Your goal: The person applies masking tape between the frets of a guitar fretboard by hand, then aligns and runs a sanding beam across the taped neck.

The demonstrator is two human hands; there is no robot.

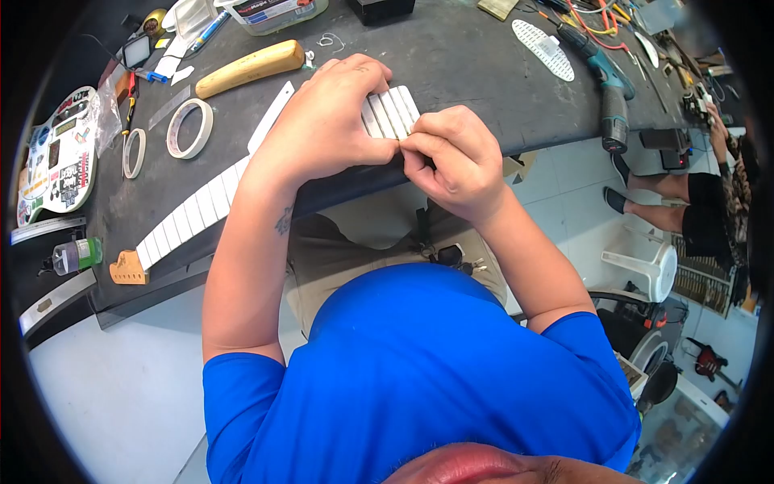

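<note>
A guitar neck [193, 214] lies slantwise along the bench's near edge, its fretboard covered in white strips between dark fret lines. Its light wooden headstock [129, 269] is at the lower left. My left hand [330, 121] grips the neck near its wide end, fingers over the far side and thumb along the near side. At that end, several taped strips [391, 111] show between my hands. My right hand [458, 157] is closed in a pinch at the near edge of these strips; whatever sits between its fingertips is hidden. My left forearm covers the middle of the neck.
On the dark bench [451, 56] are a wooden handle [250, 68], a tape roll [189, 129], a smaller roll [135, 153] and a plastic tub [274, 14]. A power drill [601, 77] lies right. A person's legs [661, 202] show beyond, near a white stool [649, 266].
</note>
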